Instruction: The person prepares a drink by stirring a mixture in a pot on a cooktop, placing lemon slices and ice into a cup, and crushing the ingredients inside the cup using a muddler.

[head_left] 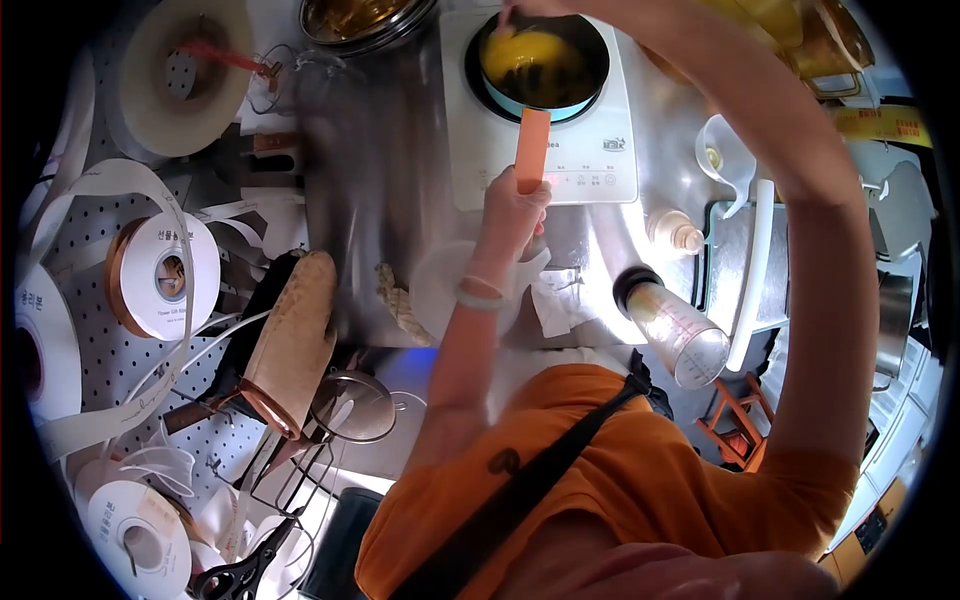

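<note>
Currently, our left grip [517, 205] is closed around the orange handle [534, 140] of one pan [592, 62], lying beyond it on one white cooktop [480, 150]; whether our cropped right grip [545, 6] is closed, we cannot tell.

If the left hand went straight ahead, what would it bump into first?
The left hand already grips the flat orange handle, so next in line looks like the round pan, dark inside and turquoise outside, though depth is hard to judge.
</note>
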`<control>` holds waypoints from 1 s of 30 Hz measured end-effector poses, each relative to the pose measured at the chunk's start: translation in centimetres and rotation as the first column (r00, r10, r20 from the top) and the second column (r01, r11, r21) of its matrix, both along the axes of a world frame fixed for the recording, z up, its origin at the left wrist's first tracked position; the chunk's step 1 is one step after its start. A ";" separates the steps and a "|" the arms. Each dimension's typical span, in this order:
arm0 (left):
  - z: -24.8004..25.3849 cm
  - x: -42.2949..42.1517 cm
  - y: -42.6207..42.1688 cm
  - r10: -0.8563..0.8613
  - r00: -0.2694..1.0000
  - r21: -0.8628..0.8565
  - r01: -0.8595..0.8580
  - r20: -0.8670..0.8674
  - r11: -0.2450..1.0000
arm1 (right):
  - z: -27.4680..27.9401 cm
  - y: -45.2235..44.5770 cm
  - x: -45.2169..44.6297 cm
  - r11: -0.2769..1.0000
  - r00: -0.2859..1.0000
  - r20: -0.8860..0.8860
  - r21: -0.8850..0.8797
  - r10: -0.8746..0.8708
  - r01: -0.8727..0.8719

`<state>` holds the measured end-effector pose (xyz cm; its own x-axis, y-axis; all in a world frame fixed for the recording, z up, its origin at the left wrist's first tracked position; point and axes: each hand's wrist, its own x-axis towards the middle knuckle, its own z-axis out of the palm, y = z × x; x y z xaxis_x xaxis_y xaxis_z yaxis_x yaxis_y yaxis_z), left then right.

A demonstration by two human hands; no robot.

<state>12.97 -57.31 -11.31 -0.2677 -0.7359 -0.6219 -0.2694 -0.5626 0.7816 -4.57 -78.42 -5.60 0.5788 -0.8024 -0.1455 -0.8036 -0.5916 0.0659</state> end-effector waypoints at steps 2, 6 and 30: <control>-0.2 0.0 0.0 -0.025 1.000 -0.001 0.025 0.009 1.000 | 0.5 2.3 1.0 0.986 0.986 -0.003 0.009 0.164 -0.164; -1.3 0.0 0.4 0.022 0.999 -0.060 -0.024 -0.039 0.998 | 2.3 8.0 -1.2 0.887 0.887 0.018 0.008 0.462 -0.462; -1.0 0.3 0.2 -0.012 1.000 -0.051 0.012 0.009 0.999 | 2.4 7.4 -3.1 0.966 0.987 -0.072 -0.206 0.145 -0.157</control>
